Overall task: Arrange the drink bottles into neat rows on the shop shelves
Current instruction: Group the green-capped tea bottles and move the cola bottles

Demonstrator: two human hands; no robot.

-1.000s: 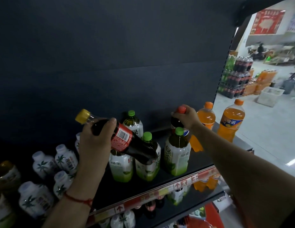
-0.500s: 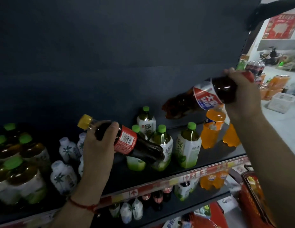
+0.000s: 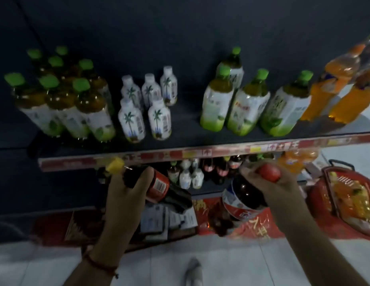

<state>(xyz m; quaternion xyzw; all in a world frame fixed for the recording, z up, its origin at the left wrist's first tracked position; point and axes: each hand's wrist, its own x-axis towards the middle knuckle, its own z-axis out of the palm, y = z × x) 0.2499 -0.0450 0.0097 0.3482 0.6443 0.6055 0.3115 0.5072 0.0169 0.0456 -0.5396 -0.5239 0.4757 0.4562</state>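
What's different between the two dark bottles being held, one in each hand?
The yellow-capped bottle in the left hand has a red label; the red-capped bottle in the right hand has a white, red and blue label. The yellow-capped bottle looks slimmer, the red-capped bottle fatter. The left hand's grip is at the neck and shoulder, the right hand's over the cap. Both hold dark drink and are tilted, below the upper shelf.

- The orange soda bottles at far right are smeared by motion blur, one cut by the frame edge.
- Lower-shelf bottles are half hidden behind the price strip; labels unreadable.
- The red basket runs off the right edge.
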